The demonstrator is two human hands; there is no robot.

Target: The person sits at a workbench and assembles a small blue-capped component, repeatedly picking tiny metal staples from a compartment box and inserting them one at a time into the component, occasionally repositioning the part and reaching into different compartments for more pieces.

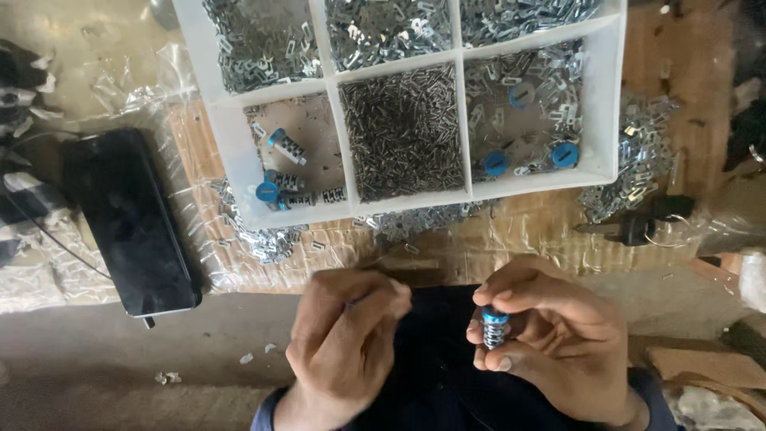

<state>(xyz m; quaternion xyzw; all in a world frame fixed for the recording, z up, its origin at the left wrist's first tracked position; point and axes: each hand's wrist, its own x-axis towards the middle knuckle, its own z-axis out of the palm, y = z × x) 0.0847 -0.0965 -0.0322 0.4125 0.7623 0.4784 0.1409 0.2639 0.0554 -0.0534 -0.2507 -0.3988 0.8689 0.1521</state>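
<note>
Right hand [550,339]: fingertips pinching a small ribbed metal cylinder with blue cap [495,326], held upright (near the lap). Left hand [345,339]: fingers curled shut, contents indiscernible. Beyond: white plastic compartment tray [610,96] of metal parts.

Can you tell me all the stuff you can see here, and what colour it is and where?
divided tray: one, white, top middle, six compartments showing
flat metal bits: very many, silver, in the upper compartments, the lower right one and spilled around the tray
small pins: very many, dark silver, lower middle compartment
blue-capped cylinders: about four lower left compartment, three lower right
phone: one, black, left
key: one, black-headed, right of the tray
plastic sheet: clear, crumpled, under the tray
left hand: closed, contents hidden
right hand: holds one cylinder, blue-capped
</note>
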